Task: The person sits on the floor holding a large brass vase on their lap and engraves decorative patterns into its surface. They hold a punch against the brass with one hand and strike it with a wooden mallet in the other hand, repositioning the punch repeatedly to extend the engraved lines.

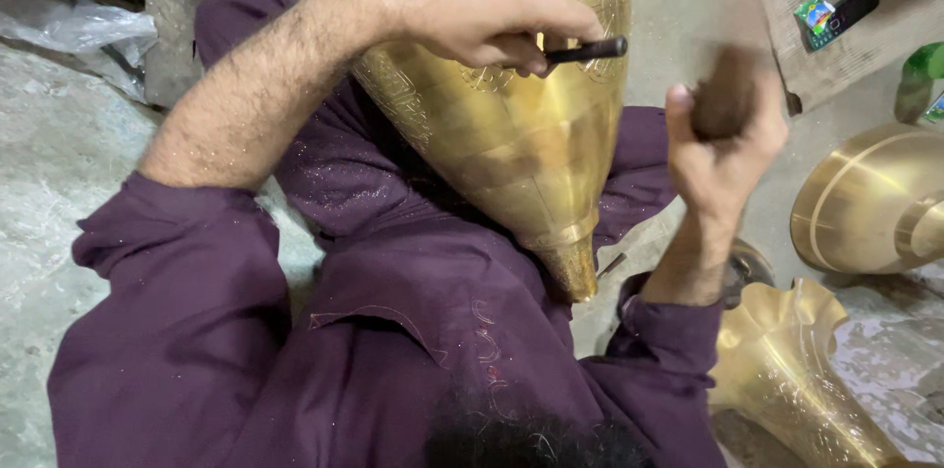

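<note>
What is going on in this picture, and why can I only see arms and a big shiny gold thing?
The camera sits on a person's head and looks down, so you see their own arms and purple clothes. A big brass vessel with fine patterns leans on their lap. The left hand holds a thin dark metal tool against it. The right hand grips a blurred brown wooden handle. More brass pieces lie on the dusty grey floor at the right.

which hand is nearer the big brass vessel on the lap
Left. The left hand rests against the brass vessel, holding a dark chisel to its surface. The right hand is raised off to the vessel's right, clear of it, gripping a blurred brown mallet.
</note>
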